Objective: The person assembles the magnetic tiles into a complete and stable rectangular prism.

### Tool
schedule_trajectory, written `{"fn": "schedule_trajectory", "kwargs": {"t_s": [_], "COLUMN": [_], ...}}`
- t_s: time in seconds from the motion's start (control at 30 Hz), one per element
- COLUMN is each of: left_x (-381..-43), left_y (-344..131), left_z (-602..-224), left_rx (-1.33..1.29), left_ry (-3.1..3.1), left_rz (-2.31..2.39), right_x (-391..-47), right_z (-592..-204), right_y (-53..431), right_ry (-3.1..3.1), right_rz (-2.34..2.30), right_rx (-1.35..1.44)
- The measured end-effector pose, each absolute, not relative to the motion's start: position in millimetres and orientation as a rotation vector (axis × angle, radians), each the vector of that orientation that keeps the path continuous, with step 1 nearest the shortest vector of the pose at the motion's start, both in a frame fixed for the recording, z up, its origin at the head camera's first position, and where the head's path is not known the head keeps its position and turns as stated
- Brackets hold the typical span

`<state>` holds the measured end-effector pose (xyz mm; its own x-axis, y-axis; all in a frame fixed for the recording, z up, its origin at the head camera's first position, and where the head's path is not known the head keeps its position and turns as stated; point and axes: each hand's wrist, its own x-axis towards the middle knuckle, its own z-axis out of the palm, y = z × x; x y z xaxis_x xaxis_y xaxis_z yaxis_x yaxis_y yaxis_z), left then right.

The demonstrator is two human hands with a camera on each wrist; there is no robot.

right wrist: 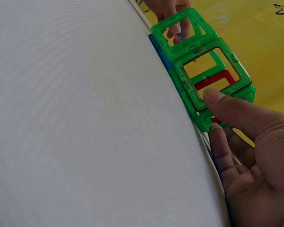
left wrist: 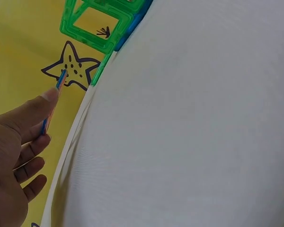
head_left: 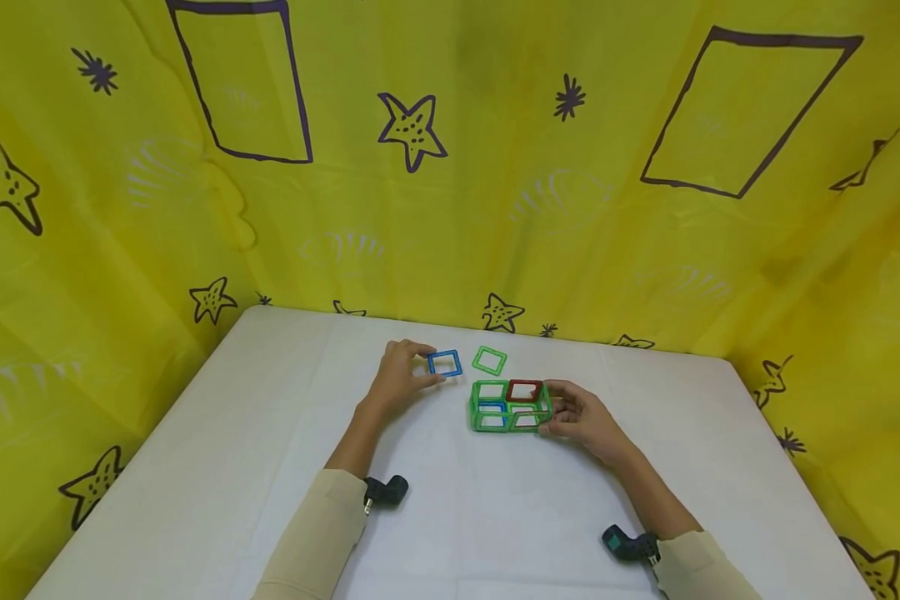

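Note:
My left hand point(head_left: 402, 375) pinches a blue square magnetic tile point(head_left: 459, 362) between thumb and fingers, above the far part of the table. Seen edge-on in the left wrist view, the tile point(left wrist: 46, 125) also shows a reddish edge. To its right, a low box built from magnetic tiles point(head_left: 509, 422) stands on the table. Its frames are mostly green, with a red tile point(head_left: 525, 383) at the back right and some blue. My right hand point(head_left: 587, 421) grips the box's right end, with the thumb on a green tile point(right wrist: 197, 97) in the right wrist view.
A loose green square tile point(head_left: 496, 352) lies behind the box, near the table's back edge. White cloth covers the table point(head_left: 450, 517). A yellow curtain point(head_left: 465, 225) with starfish drawings surrounds its back and sides.

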<state>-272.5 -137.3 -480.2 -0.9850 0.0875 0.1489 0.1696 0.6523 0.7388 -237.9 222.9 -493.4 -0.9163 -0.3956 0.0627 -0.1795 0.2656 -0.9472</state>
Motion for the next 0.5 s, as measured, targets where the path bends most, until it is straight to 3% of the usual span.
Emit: {"fn": "schedule_trajectory", "kwargs": {"t_s": [0.5], "left_x": [-266.5], "left_y": [-133.0], "left_z": [-463.6], "left_rx": [-0.389], "left_ry": [-2.708], "left_rz": [-1.313], "right_x": [-237.8], "right_z": [-493.3], "right_y": [223.1], "right_ry": [2.338], "right_rz": [-1.719], "right_rx": [-0.530]}}
